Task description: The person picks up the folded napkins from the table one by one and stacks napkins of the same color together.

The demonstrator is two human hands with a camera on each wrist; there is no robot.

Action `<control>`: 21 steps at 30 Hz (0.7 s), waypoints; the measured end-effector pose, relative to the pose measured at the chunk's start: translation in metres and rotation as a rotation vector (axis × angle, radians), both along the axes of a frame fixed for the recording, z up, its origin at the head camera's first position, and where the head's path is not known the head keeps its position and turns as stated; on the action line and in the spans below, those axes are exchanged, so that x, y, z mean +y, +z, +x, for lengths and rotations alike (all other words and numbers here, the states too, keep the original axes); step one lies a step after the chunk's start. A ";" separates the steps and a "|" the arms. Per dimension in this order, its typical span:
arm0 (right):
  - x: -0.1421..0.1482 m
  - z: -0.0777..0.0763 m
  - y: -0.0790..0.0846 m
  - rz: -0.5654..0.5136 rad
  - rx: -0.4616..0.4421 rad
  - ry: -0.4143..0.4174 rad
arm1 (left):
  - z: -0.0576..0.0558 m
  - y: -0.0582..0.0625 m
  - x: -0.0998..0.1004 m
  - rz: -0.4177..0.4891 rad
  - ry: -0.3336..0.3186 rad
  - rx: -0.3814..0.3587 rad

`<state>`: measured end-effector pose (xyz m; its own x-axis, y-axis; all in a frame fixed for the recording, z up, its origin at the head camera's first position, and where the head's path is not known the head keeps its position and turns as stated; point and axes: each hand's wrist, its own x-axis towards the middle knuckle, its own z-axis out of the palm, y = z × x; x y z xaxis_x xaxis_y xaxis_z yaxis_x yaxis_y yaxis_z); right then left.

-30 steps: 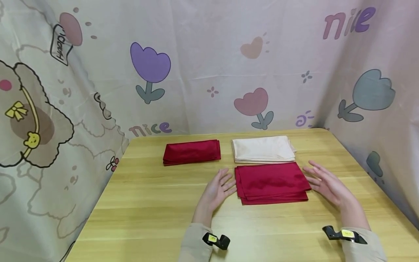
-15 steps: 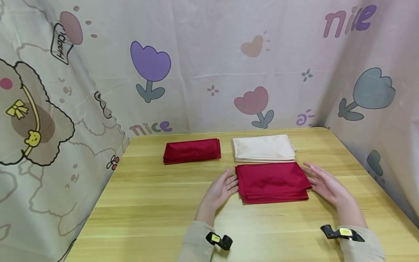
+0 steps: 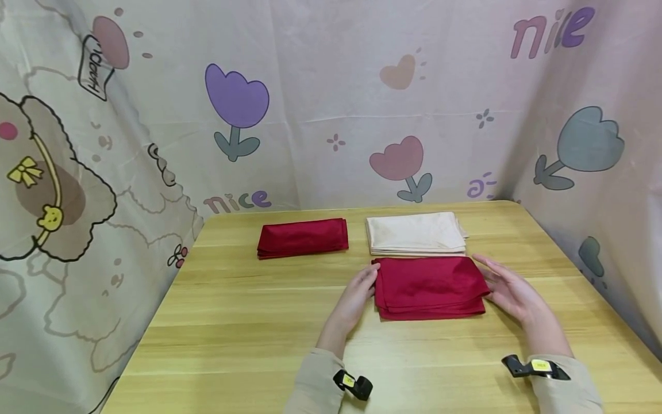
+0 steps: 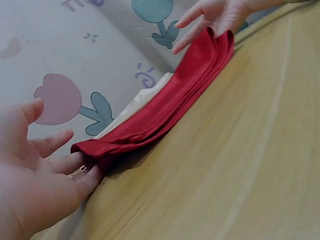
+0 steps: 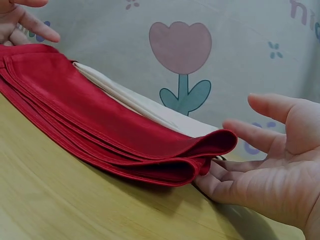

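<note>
A folded red cloth (image 3: 429, 284), several layers thick, lies between my two hands in the head view. My left hand (image 3: 353, 299) is at its left edge; in the left wrist view the fingertips are tucked beneath that edge and the thumb (image 4: 34, 111) stands apart above. At the opposite end, my right hand (image 3: 514, 293) has its fingers slipped under the layers, palm turned up. The right wrist view shows the cloth's right end (image 5: 215, 142) bent upward over these fingers, with the right thumb (image 5: 267, 106) well away from it. The fingertips under both edges are hidden.
Directly behind the red cloth sits a folded white cloth (image 3: 416, 233). A smaller folded red cloth (image 3: 302, 238) lies at the back left of the wooden table (image 3: 233, 333). A printed curtain (image 3: 320, 103) hangs along the table's back and sides.
Both hands have moved inward to the front red cloth, and their fingertips have gone under its left and right edges. The ends of the cloth look slightly drawn in. The other cloths stay put.
</note>
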<state>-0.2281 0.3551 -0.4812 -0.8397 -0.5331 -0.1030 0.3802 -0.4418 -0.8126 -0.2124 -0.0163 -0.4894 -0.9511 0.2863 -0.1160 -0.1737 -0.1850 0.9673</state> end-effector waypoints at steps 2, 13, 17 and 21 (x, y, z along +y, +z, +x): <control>-0.002 0.000 0.000 0.010 0.004 -0.004 | 0.002 0.001 0.003 -0.055 0.032 0.023; -0.007 0.001 -0.001 0.051 0.044 -0.010 | 0.005 0.002 0.012 -0.158 0.095 0.124; -0.008 0.001 -0.001 0.074 0.049 -0.018 | 0.004 0.001 0.012 -0.094 0.097 0.099; -0.011 0.001 -0.001 0.127 0.079 -0.035 | 0.003 -0.001 0.012 -0.018 0.093 0.080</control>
<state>-0.2269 0.3446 -0.4825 -0.8659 -0.4900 -0.1007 0.2992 -0.3460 -0.8892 -0.2095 -0.0043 -0.4908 -0.9798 0.1953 -0.0434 -0.0792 -0.1796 0.9805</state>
